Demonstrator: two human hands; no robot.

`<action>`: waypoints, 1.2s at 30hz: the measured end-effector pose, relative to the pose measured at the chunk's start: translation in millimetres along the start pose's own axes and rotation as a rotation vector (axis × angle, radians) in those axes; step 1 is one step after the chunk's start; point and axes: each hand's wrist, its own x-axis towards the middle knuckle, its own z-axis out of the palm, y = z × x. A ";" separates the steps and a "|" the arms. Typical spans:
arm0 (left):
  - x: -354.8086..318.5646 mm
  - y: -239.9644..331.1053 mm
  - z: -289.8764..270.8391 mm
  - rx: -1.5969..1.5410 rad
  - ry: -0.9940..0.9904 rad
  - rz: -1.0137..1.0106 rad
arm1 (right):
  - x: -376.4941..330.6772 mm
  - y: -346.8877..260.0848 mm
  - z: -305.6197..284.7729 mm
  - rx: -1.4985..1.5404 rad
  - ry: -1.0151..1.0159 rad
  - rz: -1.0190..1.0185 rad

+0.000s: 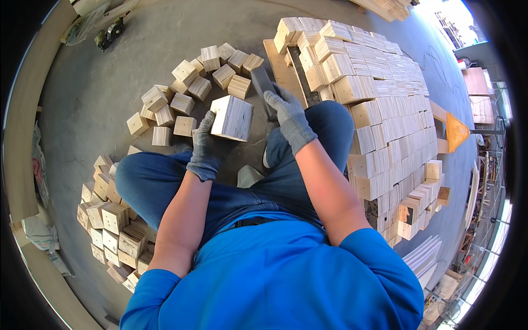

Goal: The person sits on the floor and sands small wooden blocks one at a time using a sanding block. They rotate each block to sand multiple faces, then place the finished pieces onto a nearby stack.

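Currently, loose blocks (113,220) heaped on floor at left; left hand (204,147) grips wooden block (232,117) above knees; right hand (289,116) closed around dark tool (263,83); stacked blocks (385,110) at right; step judged: working held block; next probably needs steady hold.

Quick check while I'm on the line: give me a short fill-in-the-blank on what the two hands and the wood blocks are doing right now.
1. The left hand holds a wooden ____.
2. Both hands wear grey ____.
3. The right hand grips a dark grey ____.
4. Loose blocks lie scattered on the concrete ____.

Missing words: block; gloves; tool; floor
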 end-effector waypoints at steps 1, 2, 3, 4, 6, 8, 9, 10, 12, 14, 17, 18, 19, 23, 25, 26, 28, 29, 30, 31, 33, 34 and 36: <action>1.0 2.9 -3.6 0.028 0.002 0.007 | -9.5 6.9 0.9 0.157 -0.018 0.104; 1.8 4.2 -7.1 0.057 0.003 0.014 | -15.7 12.3 2.3 0.315 -0.036 0.207; 1.1 3.6 -6.2 0.081 0.044 0.028 | -19.1 14.6 4.8 0.372 -0.051 0.219; -0.5 2.7 -5.5 0.105 0.084 0.042 | -23.2 16.7 6.6 0.383 -0.058 0.230; -2.1 2.1 -3.8 0.088 0.076 0.041 | -30.4 16.9 9.3 0.403 -0.072 0.249; -4.0 6.4 -2.6 0.002 -0.017 0.012 | -29.6 18.1 5.7 0.426 -0.088 0.232; -6.5 8.6 0.0 0.000 -0.053 0.002 | -29.3 18.7 4.5 0.398 -0.090 0.209; -5.7 9.3 -1.3 0.054 -0.015 0.032 | -29.1 19.3 2.8 0.369 -0.092 0.187; -3.7 10.0 -7.4 0.161 0.062 0.096 | -32.8 16.1 0.8 0.351 -0.110 0.172; -3.2 12.9 -14.9 0.207 0.114 0.169 | -39.8 9.2 3.4 0.320 -0.132 0.155; -1.8 17.7 -20.5 0.217 0.149 0.274 | -53.4 5.2 10.4 0.223 -0.163 0.098; -2.6 19.0 -21.7 0.208 0.155 0.310 | -58.8 4.4 14.7 0.197 -0.187 0.094; -3.8 20.8 -23.0 0.232 0.193 0.309 | -64.0 3.2 19.6 0.171 -0.211 0.090; -10.0 17.9 -8.7 0.192 0.187 0.191 | -68.9 11.3 25.4 -0.066 -0.212 -0.005; -21.8 12.9 19.0 0.195 0.173 0.096 | -66.6 18.6 24.3 -0.264 -0.175 -0.184; -22.5 12.0 20.6 0.180 0.162 0.088 | -66.4 19.8 24.0 -0.361 -0.155 -0.274; -23.9 10.6 20.8 0.146 0.140 0.074 | -67.6 16.1 26.9 -0.497 -0.127 -0.383; -22.1 9.3 18.8 0.160 0.177 0.096 | -68.7 14.3 29.3 -0.538 -0.116 -0.401; -18.6 8.6 15.7 0.177 0.215 0.118 | -69.5 12.0 32.4 -0.575 -0.106 -0.420; -15.5 8.1 12.1 0.194 0.253 0.140 | -67.1 13.2 33.7 -0.576 -0.106 -0.428; -11.0 10.8 0.7 0.173 0.215 0.077 | -54.7 16.1 34.6 -0.578 -0.102 -0.442; -11.1 11.9 -1.1 0.165 0.197 0.045 | -47.9 11.6 36.8 -0.583 -0.085 -0.438; -13.7 6.1 -1.3 0.186 0.141 0.014 | -26.7 0.6 39.3 -0.595 -0.046 -0.430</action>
